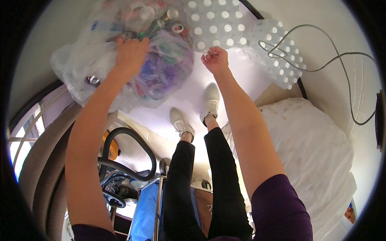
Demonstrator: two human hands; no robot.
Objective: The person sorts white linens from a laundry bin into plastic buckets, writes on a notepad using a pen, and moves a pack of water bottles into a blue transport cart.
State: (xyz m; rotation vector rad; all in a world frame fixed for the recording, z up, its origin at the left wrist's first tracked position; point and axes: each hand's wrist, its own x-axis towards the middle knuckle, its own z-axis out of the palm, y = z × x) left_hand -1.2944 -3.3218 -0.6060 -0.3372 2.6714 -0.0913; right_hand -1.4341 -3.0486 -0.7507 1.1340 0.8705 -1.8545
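Observation:
At the upper left, my left hand (132, 55) bends its fingers down over a clear plastic bag (66, 60); the fingertips are partly hidden in the film. The bag holds crumpled bottles and drink cans (177, 28). Beside that hand lies a bundle of purple and green plastic (167, 66), wrapped in clear film. My right hand (216, 61) hovers to the right of the bundle, fingers loosely curled and apart, with nothing visible in it. Just beyond it are white-capped bottles (217, 24) in shrink wrap.
Another wrapped bottle pack (281, 56) leans at the right, near a grey cable (339, 56) on the wall. A large white plastic-covered bundle (305, 136) stands by my right arm. Stacked brown padded pieces (48, 160), a black hose (138, 140) and a blue-covered cart (144, 209) are at left.

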